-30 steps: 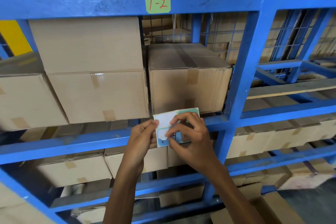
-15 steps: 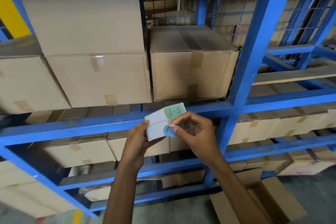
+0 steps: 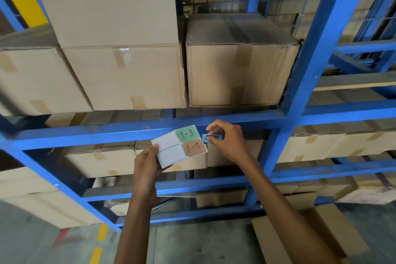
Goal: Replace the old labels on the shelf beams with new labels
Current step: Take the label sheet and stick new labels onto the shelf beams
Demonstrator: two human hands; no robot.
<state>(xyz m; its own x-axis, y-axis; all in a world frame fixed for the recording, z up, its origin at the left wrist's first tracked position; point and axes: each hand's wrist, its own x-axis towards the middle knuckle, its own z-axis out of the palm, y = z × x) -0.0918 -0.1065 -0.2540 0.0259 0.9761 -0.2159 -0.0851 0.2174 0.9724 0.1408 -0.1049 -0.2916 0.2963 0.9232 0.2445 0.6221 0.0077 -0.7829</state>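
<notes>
L hand gripping label sheet at lower-left corner, sheet tilted, green 1-3 and brown 1-5 stickers on its right side, R hand pinching small blue label btwn thumb and fingertips, label just right of sheet, in front of blue shelf beam, cardboard boxes on level above.

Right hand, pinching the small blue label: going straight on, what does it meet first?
Probably the blue shelf beam just behind the right hand and its blue label; depth is unclear here.
</notes>
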